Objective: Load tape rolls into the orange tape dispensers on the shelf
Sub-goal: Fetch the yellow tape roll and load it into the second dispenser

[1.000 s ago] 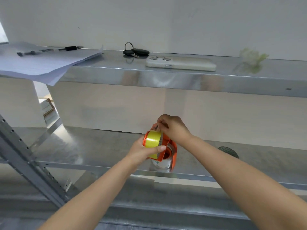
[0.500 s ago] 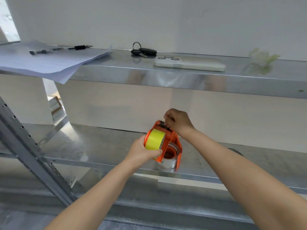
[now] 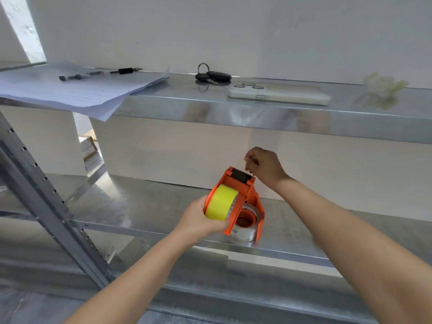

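Note:
An orange tape dispenser [image 3: 243,183] with a yellow tape roll [image 3: 221,202] seated in it is held above the middle metal shelf [image 3: 145,206]. My left hand [image 3: 201,220] grips the dispenser and roll from below. My right hand [image 3: 264,166] is pinched shut at the serrated cutter on the dispenser's top end; whether it holds the tape's end is too small to tell. Behind and below, a second orange dispenser [image 3: 258,218] with a clear tape roll [image 3: 244,232] stands on the shelf near its front edge.
The upper shelf [image 3: 257,118] carries papers [image 3: 77,92] overhanging its front, two pens [image 3: 124,71], keys [image 3: 210,76], a phone in a pale case [image 3: 280,94] and a pale crumpled thing [image 3: 383,84]. A perforated grey upright [image 3: 46,202] slants at left.
The dispenser with the yellow roll has risen and tipped so its cutter end points up. My right hand has moved up to the cutter blade.

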Action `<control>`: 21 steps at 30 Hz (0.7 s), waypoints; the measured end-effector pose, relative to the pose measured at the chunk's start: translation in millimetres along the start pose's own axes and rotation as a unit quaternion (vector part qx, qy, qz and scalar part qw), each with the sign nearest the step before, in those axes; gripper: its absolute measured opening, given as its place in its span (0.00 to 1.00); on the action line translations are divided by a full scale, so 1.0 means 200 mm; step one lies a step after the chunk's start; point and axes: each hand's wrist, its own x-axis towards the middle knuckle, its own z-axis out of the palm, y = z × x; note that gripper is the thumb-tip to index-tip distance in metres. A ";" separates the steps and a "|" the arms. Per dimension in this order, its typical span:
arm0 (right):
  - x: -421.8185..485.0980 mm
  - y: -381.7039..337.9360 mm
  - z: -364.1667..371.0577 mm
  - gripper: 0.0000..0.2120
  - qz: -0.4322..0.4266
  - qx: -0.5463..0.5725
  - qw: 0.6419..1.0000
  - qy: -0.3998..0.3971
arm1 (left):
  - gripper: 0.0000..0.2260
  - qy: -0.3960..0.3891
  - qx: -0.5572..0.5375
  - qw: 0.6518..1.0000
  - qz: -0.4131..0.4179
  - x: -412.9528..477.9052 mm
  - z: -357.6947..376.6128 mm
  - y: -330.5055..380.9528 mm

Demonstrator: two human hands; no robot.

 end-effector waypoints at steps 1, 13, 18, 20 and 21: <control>0.00 0.00 0.00 0.06 0.002 0.003 1.000 -0.003 | 0.16 0.005 0.003 1.000 0.002 -0.01 0.00 -0.01; 0.01 -0.01 0.05 0.04 0.075 0.019 0.995 -0.056 | 0.16 0.058 0.040 0.997 0.041 -0.06 -0.01 -0.01; 0.01 -0.02 0.08 0.04 0.077 -0.014 0.994 -0.079 | 0.16 0.056 0.054 0.996 0.046 -0.08 -0.03 -0.03; 0.00 -0.02 0.10 0.05 0.054 -0.052 0.995 -0.070 | 0.16 0.057 0.061 0.996 0.046 -0.08 -0.04 -0.03; 0.00 -0.03 0.10 0.05 0.042 -0.074 0.994 -0.073 | 0.16 0.056 0.064 0.995 0.044 -0.08 -0.04 -0.03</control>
